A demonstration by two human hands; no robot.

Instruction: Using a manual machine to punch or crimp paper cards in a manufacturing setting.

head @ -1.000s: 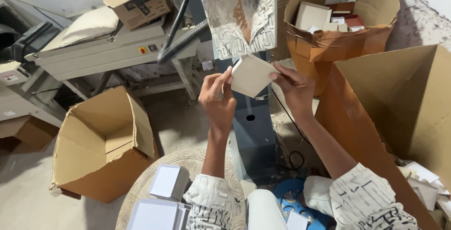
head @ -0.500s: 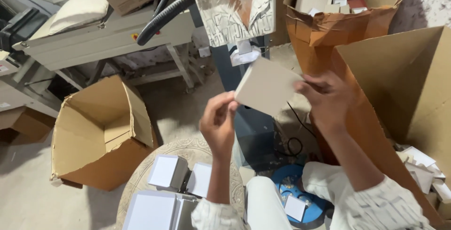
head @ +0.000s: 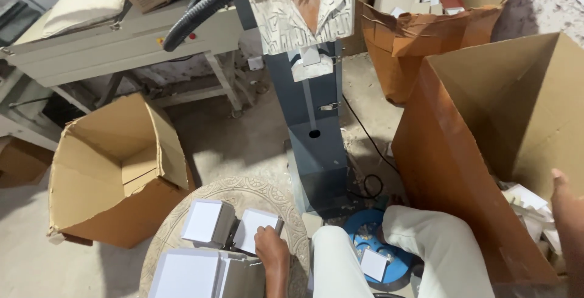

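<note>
1. Left hand [head: 272, 254]: lowered to the round stool [head: 255, 190] in front of the knees; fingers curled on the near edge of a white card [head: 258, 237], pinching it.
2. Right hand [head: 569, 213]: out at the right edge, at the mouth of the big carton [head: 486, 152], well apart from the left; only part shows, so I cannot tell whether it is spread or closed, or holds anything.
3. White stock: a small white box [head: 204, 222] just beside the card; a larger white sheet stack [head: 182, 273] nearer the bottom edge; all resting on the stool.
4. Doing the pick well, as I judge it: take one card only, lifting by the edge with thumb under and fingers over; keep the neighbouring box from sliding; bring the card up flat so no corner creases.
5. Surroundings: blue machine column [head: 313, 134] straight ahead; an open carton [head: 115, 170] lying to the left on the floor; a further carton [head: 420, 24] of white boxes behind; a blue disc [head: 371, 249] between the knees.
6. Hidden or unclear: the left thumb, under the hand; the right hand's fingers, cut by the frame; the contents deep in the big carton, only scraps of white showing.
</note>
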